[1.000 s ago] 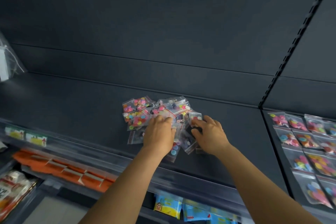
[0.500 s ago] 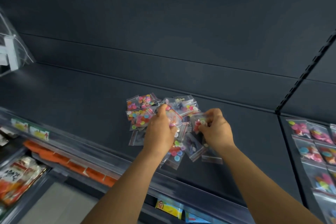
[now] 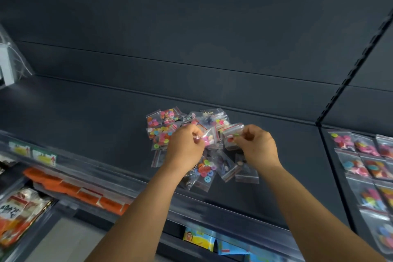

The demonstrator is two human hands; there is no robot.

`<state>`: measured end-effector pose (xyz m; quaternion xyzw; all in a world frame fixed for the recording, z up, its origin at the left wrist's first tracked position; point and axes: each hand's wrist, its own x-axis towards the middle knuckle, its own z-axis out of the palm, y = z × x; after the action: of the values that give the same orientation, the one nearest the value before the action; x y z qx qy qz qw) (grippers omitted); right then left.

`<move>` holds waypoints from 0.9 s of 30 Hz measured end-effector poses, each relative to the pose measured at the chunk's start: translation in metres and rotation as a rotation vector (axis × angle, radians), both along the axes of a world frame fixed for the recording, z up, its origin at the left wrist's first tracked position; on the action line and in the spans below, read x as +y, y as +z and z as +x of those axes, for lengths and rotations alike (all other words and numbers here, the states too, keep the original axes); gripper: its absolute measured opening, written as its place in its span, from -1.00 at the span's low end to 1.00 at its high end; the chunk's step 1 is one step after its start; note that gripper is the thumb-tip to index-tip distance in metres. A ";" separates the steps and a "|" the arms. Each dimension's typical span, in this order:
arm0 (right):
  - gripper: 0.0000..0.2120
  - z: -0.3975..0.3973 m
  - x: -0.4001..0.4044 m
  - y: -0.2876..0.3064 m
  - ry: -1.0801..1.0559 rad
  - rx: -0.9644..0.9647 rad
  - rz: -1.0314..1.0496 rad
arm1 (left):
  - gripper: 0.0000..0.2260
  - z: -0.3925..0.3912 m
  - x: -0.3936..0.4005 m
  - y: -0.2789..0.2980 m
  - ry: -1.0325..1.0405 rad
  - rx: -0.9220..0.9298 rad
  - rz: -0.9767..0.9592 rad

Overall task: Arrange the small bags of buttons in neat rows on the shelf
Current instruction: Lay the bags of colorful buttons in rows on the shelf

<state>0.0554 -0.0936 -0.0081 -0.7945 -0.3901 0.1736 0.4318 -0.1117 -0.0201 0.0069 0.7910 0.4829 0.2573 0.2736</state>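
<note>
A loose pile of small clear button bags (image 3: 163,132) lies in the middle of the dark shelf (image 3: 85,117). My left hand (image 3: 185,149) pinches one bag with pink and pale buttons (image 3: 209,139) just above the pile. My right hand (image 3: 258,147) pinches another bag with red and green buttons (image 3: 231,135), lifted off the heap. Both hands hover over the pile's middle and hide part of it. More bags (image 3: 206,173) spread out below the hands toward the shelf's front edge.
On the adjoining shelf at the right, button bags (image 3: 365,161) lie in neat rows. A clear price rail (image 3: 102,168) runs along the shelf front. Orange packets (image 3: 70,187) and snack packs (image 3: 19,208) sit on lower shelves. A clear bag (image 3: 10,64) stands at far left.
Both hands went from pressing on the pile to lifting a bag each. The view has shifted left, so the right shelf's rows sit nearer the frame edge.
</note>
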 end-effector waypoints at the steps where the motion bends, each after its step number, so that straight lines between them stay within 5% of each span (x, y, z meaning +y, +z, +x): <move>1: -0.83 0.000 -0.004 0.003 -0.013 0.020 0.034 | -0.85 0.001 -0.001 0.002 0.012 -0.049 -0.025; 7: -0.90 0.000 -0.037 0.028 -0.070 0.210 0.197 | -0.71 0.020 -0.024 0.013 -0.099 -0.332 -0.265; 10: -0.92 0.009 -0.059 0.031 -0.133 0.255 0.228 | -0.80 0.039 -0.045 0.014 -0.159 -0.402 -0.372; 15: -0.98 0.030 -0.100 0.032 -0.178 0.288 0.258 | -0.94 0.074 -0.083 0.013 -0.285 -0.440 -0.483; 27: -0.87 0.134 -0.219 0.039 -0.254 0.313 0.235 | -0.92 0.196 -0.188 0.014 -0.377 -0.440 -0.591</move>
<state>0.1896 -0.3122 0.0311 -0.7448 -0.2327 0.1925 0.5950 0.0841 -0.2082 0.0209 0.6791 0.3125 0.2162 0.6280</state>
